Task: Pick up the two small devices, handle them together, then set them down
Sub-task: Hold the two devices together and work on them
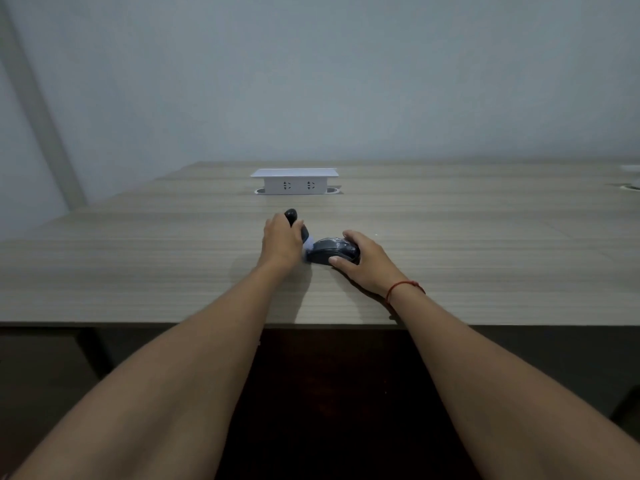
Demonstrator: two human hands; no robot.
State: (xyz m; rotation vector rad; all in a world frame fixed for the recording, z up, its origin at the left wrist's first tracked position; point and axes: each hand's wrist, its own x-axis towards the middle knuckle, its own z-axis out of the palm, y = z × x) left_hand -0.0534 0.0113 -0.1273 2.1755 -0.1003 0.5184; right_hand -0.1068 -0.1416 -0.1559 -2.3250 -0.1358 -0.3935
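Observation:
Two small dark devices sit close together on the wooden table [138, 265]. My left hand [281, 242] is wrapped around the left device [291, 215], whose rounded black top pokes out above my fingers; most of it is hidden by the hand. My right hand [363, 263] grips the second device, a dark computer mouse [330, 250], from its right side, thumb along the near edge. The mouse rests on the table. The two devices nearly touch, with a pale patch between them.
A white pop-up power socket box [294, 183] stands on the table behind the devices. A white object [632, 183] shows at the far right edge. The table's front edge [138, 323] runs below my forearms. A pale wall is behind.

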